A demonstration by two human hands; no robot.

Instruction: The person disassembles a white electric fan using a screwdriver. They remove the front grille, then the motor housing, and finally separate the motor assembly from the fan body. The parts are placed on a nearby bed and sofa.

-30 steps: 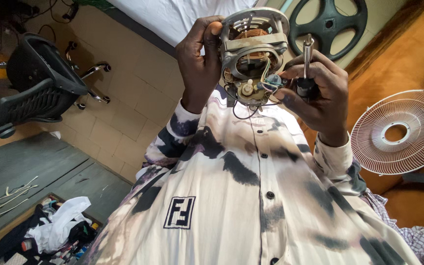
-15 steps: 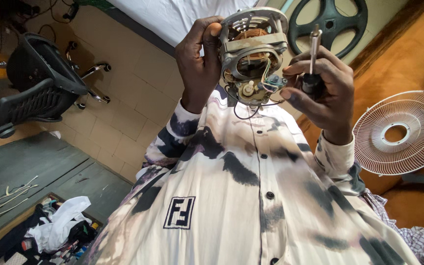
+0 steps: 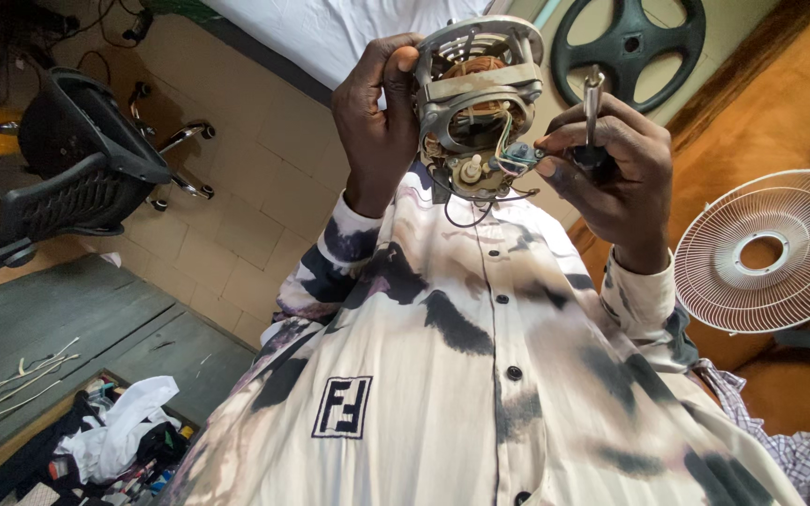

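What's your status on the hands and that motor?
Left hand gripping fan motor by its frame. Right hand holding screwdriver, fingertips at the motor's wiring. Nothing blocking.

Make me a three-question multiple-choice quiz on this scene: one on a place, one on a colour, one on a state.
1. Where is the white fan grille? A left of the picture B right C top middle
2. The steering wheel is: A red B white C black
3. The fan motor is: A lying on the floor B held up C boxed

B: the grille lies at the right edge. C: the wheel is dark throughout. B: the left hand grips the motor while the right hand holds a screwdriver beside it.
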